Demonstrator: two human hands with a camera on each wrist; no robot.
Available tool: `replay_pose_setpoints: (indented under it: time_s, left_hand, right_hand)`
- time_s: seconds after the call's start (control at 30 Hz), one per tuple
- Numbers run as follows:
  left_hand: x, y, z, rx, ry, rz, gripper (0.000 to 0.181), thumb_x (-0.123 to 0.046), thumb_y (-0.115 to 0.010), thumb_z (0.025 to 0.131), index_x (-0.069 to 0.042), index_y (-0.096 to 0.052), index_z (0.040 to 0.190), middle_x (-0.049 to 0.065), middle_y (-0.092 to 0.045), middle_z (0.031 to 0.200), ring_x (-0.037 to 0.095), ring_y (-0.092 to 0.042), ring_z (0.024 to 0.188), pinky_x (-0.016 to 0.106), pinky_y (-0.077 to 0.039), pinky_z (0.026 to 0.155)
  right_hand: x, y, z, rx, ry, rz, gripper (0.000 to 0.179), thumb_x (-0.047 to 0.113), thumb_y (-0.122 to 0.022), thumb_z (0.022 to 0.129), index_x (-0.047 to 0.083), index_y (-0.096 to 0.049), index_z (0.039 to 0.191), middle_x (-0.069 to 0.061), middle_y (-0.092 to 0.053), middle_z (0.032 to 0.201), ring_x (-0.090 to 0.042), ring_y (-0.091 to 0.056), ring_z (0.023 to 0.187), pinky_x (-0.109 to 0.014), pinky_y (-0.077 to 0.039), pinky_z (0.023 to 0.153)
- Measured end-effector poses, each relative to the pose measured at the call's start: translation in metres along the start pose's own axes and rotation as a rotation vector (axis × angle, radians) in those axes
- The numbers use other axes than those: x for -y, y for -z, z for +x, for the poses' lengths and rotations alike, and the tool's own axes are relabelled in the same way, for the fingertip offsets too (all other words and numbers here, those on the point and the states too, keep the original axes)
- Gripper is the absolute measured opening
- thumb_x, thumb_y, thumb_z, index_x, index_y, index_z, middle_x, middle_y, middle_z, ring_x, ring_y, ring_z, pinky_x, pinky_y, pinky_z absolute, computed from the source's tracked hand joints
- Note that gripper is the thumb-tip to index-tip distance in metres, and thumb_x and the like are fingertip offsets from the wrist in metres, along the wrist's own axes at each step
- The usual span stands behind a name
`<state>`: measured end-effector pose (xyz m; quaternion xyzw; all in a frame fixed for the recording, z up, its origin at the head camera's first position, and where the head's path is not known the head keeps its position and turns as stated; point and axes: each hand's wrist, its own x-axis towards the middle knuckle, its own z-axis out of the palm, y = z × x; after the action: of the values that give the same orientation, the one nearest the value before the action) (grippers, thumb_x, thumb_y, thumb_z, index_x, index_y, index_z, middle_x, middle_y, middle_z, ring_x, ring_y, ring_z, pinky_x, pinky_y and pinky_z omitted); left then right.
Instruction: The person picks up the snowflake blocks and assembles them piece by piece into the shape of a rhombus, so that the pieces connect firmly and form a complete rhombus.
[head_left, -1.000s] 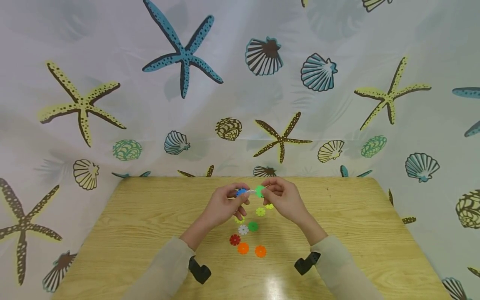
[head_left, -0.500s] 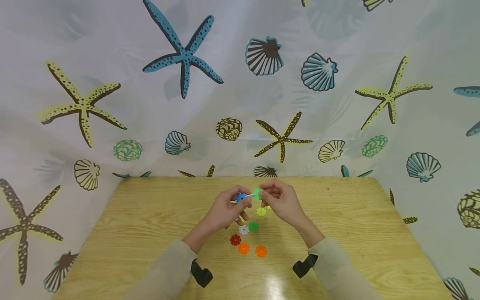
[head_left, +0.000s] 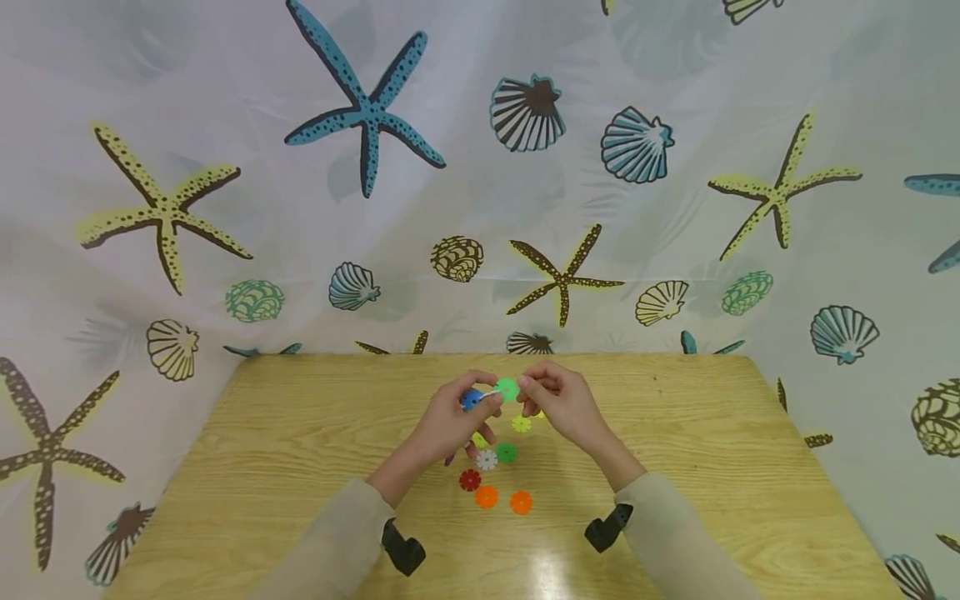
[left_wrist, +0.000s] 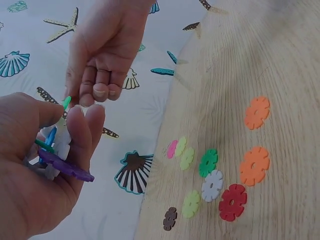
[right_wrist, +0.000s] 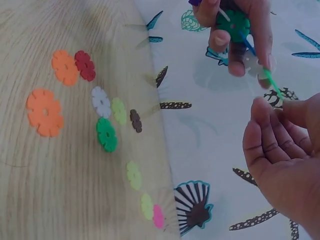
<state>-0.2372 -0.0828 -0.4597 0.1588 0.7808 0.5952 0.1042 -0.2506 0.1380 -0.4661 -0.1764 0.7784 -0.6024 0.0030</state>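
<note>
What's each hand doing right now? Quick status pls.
Left hand: closed, holding a cluster of notched discs.
Right hand: closed, pinching the edge of the bright green disc.

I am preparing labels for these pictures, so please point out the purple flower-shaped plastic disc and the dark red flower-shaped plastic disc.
Purple flower-shaped plastic disc point(left_wrist: 66, 166), left wrist view: middle of its visible side.
Dark red flower-shaped plastic disc point(left_wrist: 238, 202), left wrist view: upper face, beside the centre hole.
</note>
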Motion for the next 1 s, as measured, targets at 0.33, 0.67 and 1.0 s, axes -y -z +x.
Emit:
replay_pose_setpoints:
  time_s: [0.33,0.67,1.0]
  left_hand:
    - [-0.004,0.005,-0.002,-0.064,0.022,0.004,0.038,-0.029,-0.061,0.109,-0.014,-0.057,0.144,0.011,-0.074,0.102,0.017,-0.069,0.056,0.030,-0.048,0.039]
    - [-0.002,0.007,-0.003,-0.066,0.006,-0.005,0.037,-0.027,-0.061,0.109,-0.011,-0.058,0.142,0.014,-0.074,0.100,0.016,-0.064,0.051,0.028,-0.045,0.039]
    - [-0.002,0.009,-0.003,-0.057,-0.009,-0.013,0.039,-0.026,-0.061,0.109,-0.008,-0.057,0.143,0.010,-0.075,0.095,0.019,-0.058,0.048,0.027,-0.045,0.040]
  right_hand:
    - [-0.058,-0.008,0.003,0.023,-0.138,-0.235,0.022,0.011,-0.068,0.103,-0.003,-0.070,0.120,-0.016,-0.072,0.102,-0.030,-0.068,0.074,-0.031,-0.059,0.067]
    - [-0.089,-0.018,0.004,0.028,-0.131,-0.458,0.031,0.009,-0.073,0.097,-0.005,-0.069,0.125,-0.007,-0.063,0.085,-0.014,-0.051,0.073,-0.028,-0.046,0.069]
    - [-0.099,-0.026,0.005,-0.009,-0.111,-0.538,0.024,0.013,-0.078,0.095,0.001,-0.077,0.115,-0.008,-0.065,0.091,-0.016,-0.054,0.082,-0.034,-0.048,0.076]
